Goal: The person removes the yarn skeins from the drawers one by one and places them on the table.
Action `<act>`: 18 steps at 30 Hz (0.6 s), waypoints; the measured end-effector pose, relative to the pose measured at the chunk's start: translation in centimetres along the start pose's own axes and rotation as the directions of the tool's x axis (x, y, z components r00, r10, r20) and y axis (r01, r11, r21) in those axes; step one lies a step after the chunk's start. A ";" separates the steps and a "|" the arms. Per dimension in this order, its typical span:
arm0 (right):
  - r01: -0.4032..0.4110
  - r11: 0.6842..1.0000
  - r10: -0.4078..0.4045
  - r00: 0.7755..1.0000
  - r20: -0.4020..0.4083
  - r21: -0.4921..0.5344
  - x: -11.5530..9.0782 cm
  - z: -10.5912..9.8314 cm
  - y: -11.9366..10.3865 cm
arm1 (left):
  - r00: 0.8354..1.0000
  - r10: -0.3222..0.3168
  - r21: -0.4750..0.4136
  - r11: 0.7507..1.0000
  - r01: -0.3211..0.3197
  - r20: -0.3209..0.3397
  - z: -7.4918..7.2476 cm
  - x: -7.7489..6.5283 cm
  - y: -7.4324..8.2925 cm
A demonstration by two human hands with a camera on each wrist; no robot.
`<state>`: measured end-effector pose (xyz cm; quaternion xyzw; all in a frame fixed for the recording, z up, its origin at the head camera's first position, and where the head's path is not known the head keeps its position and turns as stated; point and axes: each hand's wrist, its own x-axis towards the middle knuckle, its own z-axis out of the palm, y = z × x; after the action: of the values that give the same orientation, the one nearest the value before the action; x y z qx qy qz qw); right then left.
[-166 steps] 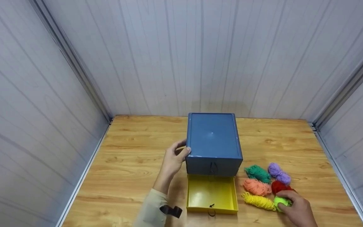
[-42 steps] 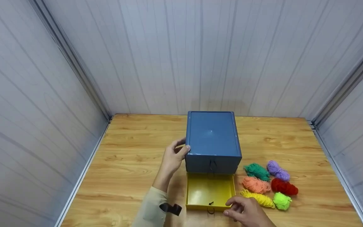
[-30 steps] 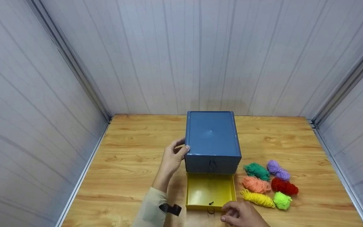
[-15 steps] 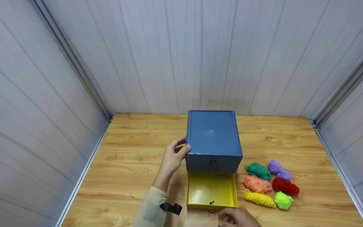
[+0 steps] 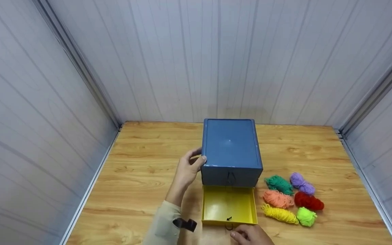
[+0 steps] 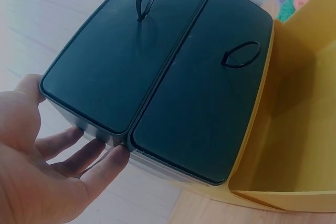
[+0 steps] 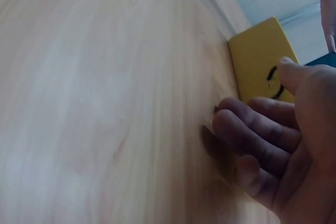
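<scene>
A blue drawer cabinet (image 5: 231, 143) stands mid-table, its bottom yellow drawer (image 5: 228, 204) pulled out with nothing in it. My left hand (image 5: 186, 172) holds the cabinet's left front corner, thumb at the top edge and fingertips on the side. Two dark drawer fronts (image 6: 178, 77) with black loop handles are closed in the left wrist view. Just in front of the yellow drawer, my right hand (image 5: 250, 234) hovers by its black loop handle (image 5: 229, 227). In the right wrist view its fingers (image 7: 262, 132) curl loosely with nothing between them; whether the thumb touches the loop I cannot tell.
To the right of the drawer lie several yarn skeins: green (image 5: 279, 184), purple (image 5: 302, 183), coral (image 5: 277, 199), red (image 5: 309, 201), yellow (image 5: 280, 213) and lime (image 5: 306, 216). Pale panel walls (image 5: 196, 61) enclose the wooden table (image 5: 141, 170) at the back and sides.
My right hand has let go of the lime yarn and moved left, then down to the front of the yellow drawer by its handle. The left hand stays on the cabinet.
</scene>
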<state>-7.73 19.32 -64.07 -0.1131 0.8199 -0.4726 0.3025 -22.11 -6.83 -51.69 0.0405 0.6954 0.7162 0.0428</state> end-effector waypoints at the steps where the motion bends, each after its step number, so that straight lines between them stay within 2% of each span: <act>1: 0.001 1.000 -0.001 1.000 -0.016 -0.008 0.0 0.2 -0.2 | 1.000 -0.002 0.003 1.000 0.002 -0.002 0.0 0.0 0.0; 6: 0.012 1.000 -0.014 0.997 -0.078 -0.019 0.2 1.3 -0.4 | 1.000 -0.010 0.005 1.000 0.010 -0.007 -0.1 0.0 -0.1; 18: -0.045 0.999 0.044 0.978 -0.205 0.001 0.3 2.5 -0.7 | 1.000 0.001 -0.005 1.000 -0.001 0.010 -0.1 -0.1 -0.2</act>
<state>-6.56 17.07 -64.49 -0.0461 0.8499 -0.4735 0.2268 -22.06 -6.95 -51.84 0.0445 0.6932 0.7179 0.0460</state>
